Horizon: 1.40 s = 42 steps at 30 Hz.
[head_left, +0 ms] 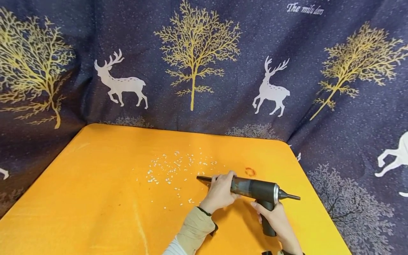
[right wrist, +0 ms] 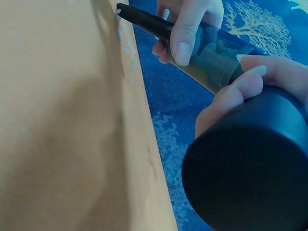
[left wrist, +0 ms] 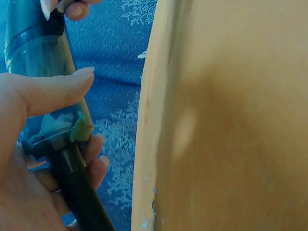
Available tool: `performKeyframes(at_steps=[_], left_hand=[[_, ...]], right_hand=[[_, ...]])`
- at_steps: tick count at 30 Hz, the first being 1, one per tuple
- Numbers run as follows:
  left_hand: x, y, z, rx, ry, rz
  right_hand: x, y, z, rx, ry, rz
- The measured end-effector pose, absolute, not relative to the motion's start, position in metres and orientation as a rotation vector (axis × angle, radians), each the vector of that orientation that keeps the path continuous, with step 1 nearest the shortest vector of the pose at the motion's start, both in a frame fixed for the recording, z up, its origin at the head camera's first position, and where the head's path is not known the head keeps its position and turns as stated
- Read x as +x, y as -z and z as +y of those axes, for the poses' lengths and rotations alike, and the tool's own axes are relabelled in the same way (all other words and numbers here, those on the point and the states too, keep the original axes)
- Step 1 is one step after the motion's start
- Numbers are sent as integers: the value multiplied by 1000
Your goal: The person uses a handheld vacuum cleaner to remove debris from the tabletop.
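Over the orange table [head_left: 95,198], nr its front-right part, a handheld vacuum [head_left: 255,189] lies level, nozzle twd white crumbs [head_left: 172,170]. Left hand [head_left: 220,193] fingers wrapped rnd the clear barrel; right hand [head_left: 275,217] clenched on the grip. Deer-print cloth [head_left: 204,71] behind.

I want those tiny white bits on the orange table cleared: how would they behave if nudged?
The white bits look tiny and loose, so probably very light. They already lie scattered, so a nudge would likely spread them across the smooth table.
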<state>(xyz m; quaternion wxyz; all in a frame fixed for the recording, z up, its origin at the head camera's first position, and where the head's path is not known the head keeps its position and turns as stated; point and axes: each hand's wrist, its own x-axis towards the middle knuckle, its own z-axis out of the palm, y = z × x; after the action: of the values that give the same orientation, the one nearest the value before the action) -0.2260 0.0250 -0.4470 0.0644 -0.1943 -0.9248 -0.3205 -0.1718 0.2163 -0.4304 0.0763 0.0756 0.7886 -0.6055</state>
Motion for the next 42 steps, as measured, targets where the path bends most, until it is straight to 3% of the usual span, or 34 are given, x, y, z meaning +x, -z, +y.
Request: performKeyframes(at_steps=[16,26,34,42], left_hand=[[-191,438,33,-700,714,-2820],[-174,410,40,-519,809,-2981],[-172,412,29,-402,792,-3060],[-174,419,13,-449,745,-3022]], right_hand=[[-139,422,233,391,1711,2293],[-138,414,249,142,1740,2157],[-147,412,238,86,1568,2243],[-147,414,218,119,1535,2289]])
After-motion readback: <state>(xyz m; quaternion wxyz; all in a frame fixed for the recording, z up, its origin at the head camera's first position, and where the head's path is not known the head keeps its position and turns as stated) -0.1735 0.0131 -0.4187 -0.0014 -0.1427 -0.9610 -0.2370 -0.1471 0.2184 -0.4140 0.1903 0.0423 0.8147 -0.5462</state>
